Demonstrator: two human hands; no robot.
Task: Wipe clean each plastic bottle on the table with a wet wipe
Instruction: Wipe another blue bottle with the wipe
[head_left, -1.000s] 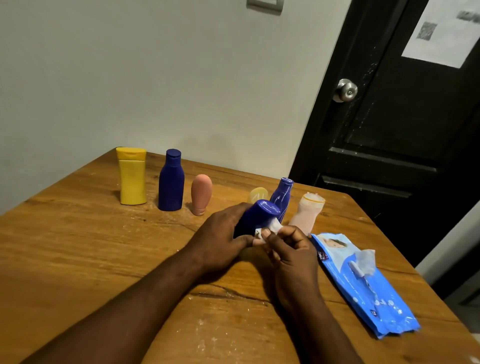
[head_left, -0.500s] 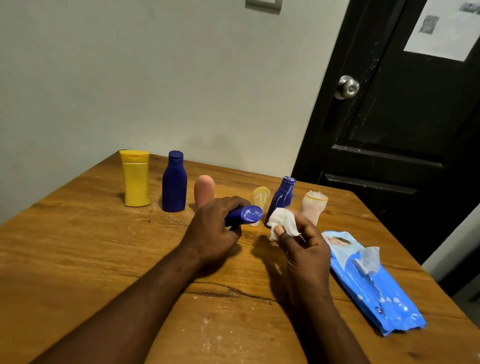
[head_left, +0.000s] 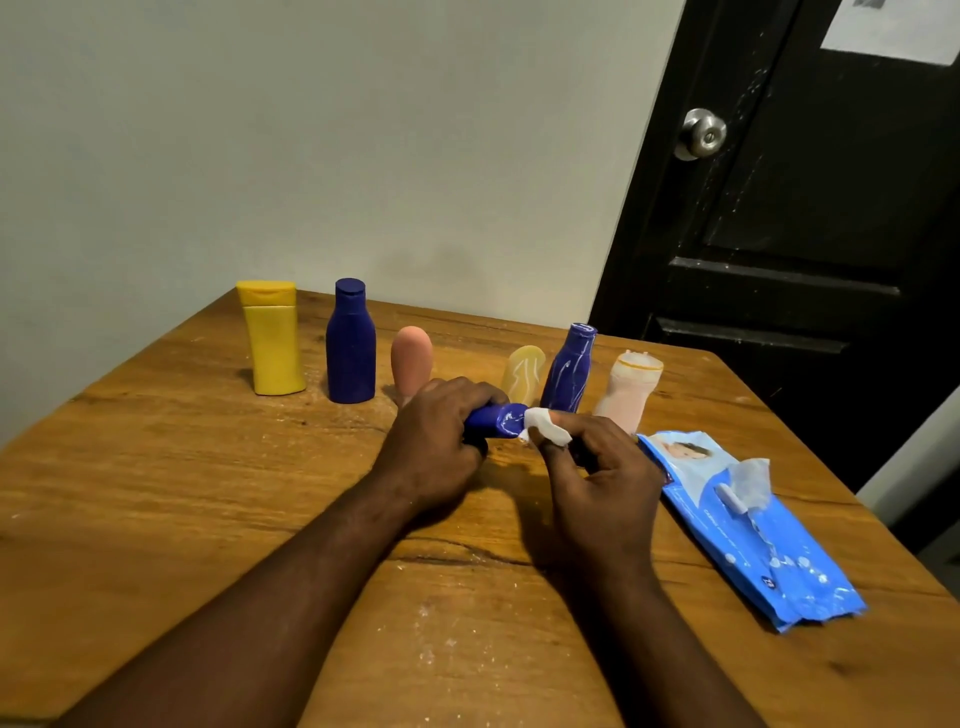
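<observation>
My left hand (head_left: 434, 434) grips a small blue bottle (head_left: 500, 420) lying sideways just above the table, its end pointing right. My right hand (head_left: 597, 478) pinches a crumpled white wet wipe (head_left: 543, 432) against that end. Behind my hands stand a yellow bottle (head_left: 274, 338), a dark blue bottle (head_left: 350, 349), a salmon bottle (head_left: 412, 359), a pale yellow bottle (head_left: 523, 373), a streaked blue bottle (head_left: 569, 370) and a pale pink bottle (head_left: 627, 391).
A blue wet-wipe pack (head_left: 748, 525) lies at the right of the wooden table (head_left: 156, 493), a wipe poking from its opening. A grey wall rises behind the table. A black door (head_left: 810, 234) with a metal knob stands at the right.
My right hand has brought the wipe from a small gap away onto the end of the blue bottle. The left hand keeps its hold on the bottle.
</observation>
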